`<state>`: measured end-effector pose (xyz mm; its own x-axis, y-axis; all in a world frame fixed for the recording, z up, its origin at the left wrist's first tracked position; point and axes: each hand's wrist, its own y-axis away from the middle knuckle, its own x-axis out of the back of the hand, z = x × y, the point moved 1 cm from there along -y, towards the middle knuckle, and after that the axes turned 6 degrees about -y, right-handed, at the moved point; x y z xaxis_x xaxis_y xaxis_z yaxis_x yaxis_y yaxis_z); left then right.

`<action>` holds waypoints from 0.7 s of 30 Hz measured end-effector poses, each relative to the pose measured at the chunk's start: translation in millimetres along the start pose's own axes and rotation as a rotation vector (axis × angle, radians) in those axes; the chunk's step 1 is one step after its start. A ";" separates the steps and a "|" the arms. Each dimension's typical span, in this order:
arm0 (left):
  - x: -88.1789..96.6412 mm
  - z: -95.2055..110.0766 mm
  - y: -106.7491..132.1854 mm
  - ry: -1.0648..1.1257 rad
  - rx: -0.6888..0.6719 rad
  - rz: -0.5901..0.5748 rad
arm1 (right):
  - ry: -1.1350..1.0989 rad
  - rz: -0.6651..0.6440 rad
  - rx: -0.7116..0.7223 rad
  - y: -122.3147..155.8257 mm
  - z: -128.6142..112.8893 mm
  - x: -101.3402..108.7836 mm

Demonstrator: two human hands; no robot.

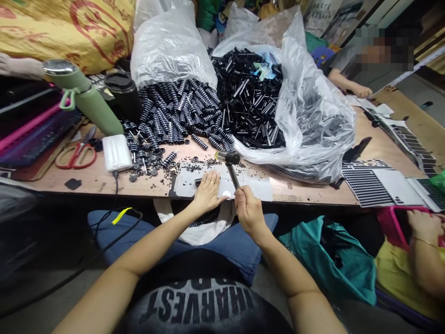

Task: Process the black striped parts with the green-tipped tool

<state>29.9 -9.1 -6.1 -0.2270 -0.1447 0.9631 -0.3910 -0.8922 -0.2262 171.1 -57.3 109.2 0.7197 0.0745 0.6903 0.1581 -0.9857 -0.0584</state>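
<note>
Inside plastic bag [309, 116], blk pcs [248, 104]

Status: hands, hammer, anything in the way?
Right hand gripping hammer. Left hand flat over pale board, black part beside it. Small black bits scattered near board's far edge.

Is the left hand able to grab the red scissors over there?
Probably yes, if it lifts and stretches: the left hand lies flat on the pale sheet, and the white box sits in between, but the red scissors lie with handles uncovered.
</note>
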 end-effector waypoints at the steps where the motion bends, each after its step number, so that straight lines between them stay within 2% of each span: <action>1: -1.8 -0.9 -0.8 0.015 -0.007 -0.009 | 0.016 -0.028 0.021 -1.1 -1.8 -7.9; 5: -12.7 -8.1 -0.3 0.010 -0.029 0.016 | 0.298 -0.277 0.019 -6.7 7.1 -47.5; 7: -16.3 -10.7 -1.5 0.009 -0.046 0.028 | 0.388 -0.359 0.002 -9.5 11.3 -56.5; 10: -12.4 -10.8 -5.2 0.039 -0.048 0.020 | 0.365 -0.303 -0.001 -15.4 13.3 -48.6; 12: -3.2 -8.8 -4.6 0.059 0.033 0.000 | 0.353 -0.213 -0.030 -22.0 18.5 -35.7; 14: 9.3 -7.6 -0.8 0.100 0.089 -0.025 | 0.392 -0.131 -0.077 -30.7 31.2 -23.2; 16: 22.9 -14.4 -0.1 0.178 0.088 -0.043 | 0.464 -0.078 -0.134 -40.0 51.1 -14.8; 18: 36.1 -38.1 -11.4 0.242 0.156 -0.039 | 0.532 -0.039 -0.183 -47.3 73.2 -11.5; 19: 42.1 -57.6 -23.0 0.237 0.269 -0.023 | 0.561 -0.017 -0.195 -49.6 83.2 -11.8; 21: 52.5 -106.4 -54.7 0.159 0.516 0.085 | 0.609 0.032 -0.182 -51.2 98.3 -15.1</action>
<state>-55.5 77.6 41.3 -0.3868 -0.1949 0.9013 0.1138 -0.9800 -0.1631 218.6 6.9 30.8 0.2004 -0.0014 0.9797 -0.0130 -0.9999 0.0012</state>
